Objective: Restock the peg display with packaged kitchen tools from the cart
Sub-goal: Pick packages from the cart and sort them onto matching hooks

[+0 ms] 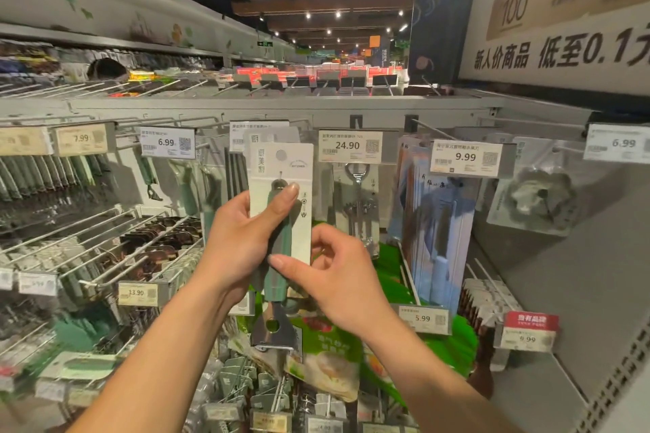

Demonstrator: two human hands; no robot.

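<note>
A packaged green-handled peeler [281,221] on a white card is held upright in front of the peg display [267,109]. My left hand [242,239] grips the card's left edge, thumb across the front near the handle's top. My right hand [337,278] pinches the card's lower right side with thumb and forefinger. The peeler's steel blade [272,330] hangs below both hands. The card's hang hole is level with a row of matching packs [271,137] on a peg behind it. The cart is not in view.
Price tags hang on peg ends: 6.99 [167,142], 24.90 [348,146], 9.99 [464,158]. Corkscrew packs [357,200] and blue knife packs [436,218] hang to the right. Long bare wire pegs [81,235] jut out at lower left. More packs fill the rows below.
</note>
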